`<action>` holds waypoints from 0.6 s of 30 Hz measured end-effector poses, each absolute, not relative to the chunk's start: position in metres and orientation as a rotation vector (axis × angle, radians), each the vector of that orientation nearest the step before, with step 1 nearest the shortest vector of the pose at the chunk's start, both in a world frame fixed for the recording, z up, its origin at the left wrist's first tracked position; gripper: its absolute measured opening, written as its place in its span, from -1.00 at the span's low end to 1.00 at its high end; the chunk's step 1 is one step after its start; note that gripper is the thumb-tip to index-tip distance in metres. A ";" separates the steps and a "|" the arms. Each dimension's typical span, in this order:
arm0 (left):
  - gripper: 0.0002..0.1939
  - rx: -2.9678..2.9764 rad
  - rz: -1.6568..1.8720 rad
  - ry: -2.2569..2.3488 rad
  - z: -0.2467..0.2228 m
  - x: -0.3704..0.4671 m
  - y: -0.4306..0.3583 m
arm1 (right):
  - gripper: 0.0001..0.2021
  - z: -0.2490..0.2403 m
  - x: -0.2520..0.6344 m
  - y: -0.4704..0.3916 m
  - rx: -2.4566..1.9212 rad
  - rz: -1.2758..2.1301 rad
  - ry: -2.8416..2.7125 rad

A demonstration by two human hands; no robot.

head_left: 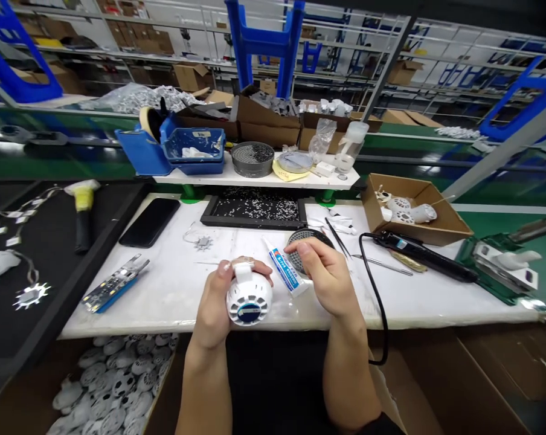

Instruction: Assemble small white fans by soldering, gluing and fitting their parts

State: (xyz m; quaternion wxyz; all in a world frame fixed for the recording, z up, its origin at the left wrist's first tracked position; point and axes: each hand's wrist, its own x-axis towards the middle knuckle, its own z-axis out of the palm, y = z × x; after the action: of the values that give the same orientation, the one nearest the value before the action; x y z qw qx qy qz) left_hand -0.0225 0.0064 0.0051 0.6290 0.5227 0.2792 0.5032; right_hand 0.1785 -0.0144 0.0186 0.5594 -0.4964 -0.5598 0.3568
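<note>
My left hand (213, 305) is closed around a white rounded plastic housing (250, 293) with vent slots and a dark blue oval at its lower end. A thin wire sticks out to the left of it. My right hand (331, 278) has its fingers bent together in a pinch, and what lies between the tips is too small to make out. Those fingers hover over or touch a round grey perforated dish (307, 234), partly hidden behind the hand. Just left of my right hand lies a blue and white glue tube (282, 266).
Left on the table are a phone (150, 222) and a circuit board (115, 284). A black tray of small parts (255, 210) sits behind. At right are tweezers (339, 237), a corded black tool (427, 257) and a cardboard box of housings (436, 226). More housings (114, 386) fill a box below.
</note>
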 end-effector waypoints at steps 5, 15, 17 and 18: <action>-0.35 1.240 1.009 0.521 0.004 -0.021 0.006 | -0.73 0.020 0.167 -0.015 -1.075 0.933 -1.477; -0.37 1.450 0.714 0.534 0.009 -0.017 0.003 | -0.85 0.019 0.191 -0.028 -1.001 0.704 -1.829; -0.39 1.522 0.603 0.425 0.012 -0.002 -0.001 | -0.85 0.010 0.212 -0.047 -1.059 0.616 -1.829; -0.40 1.558 0.550 0.357 0.013 0.007 -0.004 | -0.79 0.004 0.225 -0.061 -1.125 0.601 -1.765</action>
State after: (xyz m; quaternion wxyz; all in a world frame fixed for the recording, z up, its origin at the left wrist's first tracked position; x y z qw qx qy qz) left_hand 0.0071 -0.0039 0.0131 0.6635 0.6897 0.1579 0.2432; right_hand 0.2250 -0.0610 0.0038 0.4635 -0.4576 -0.7183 0.2445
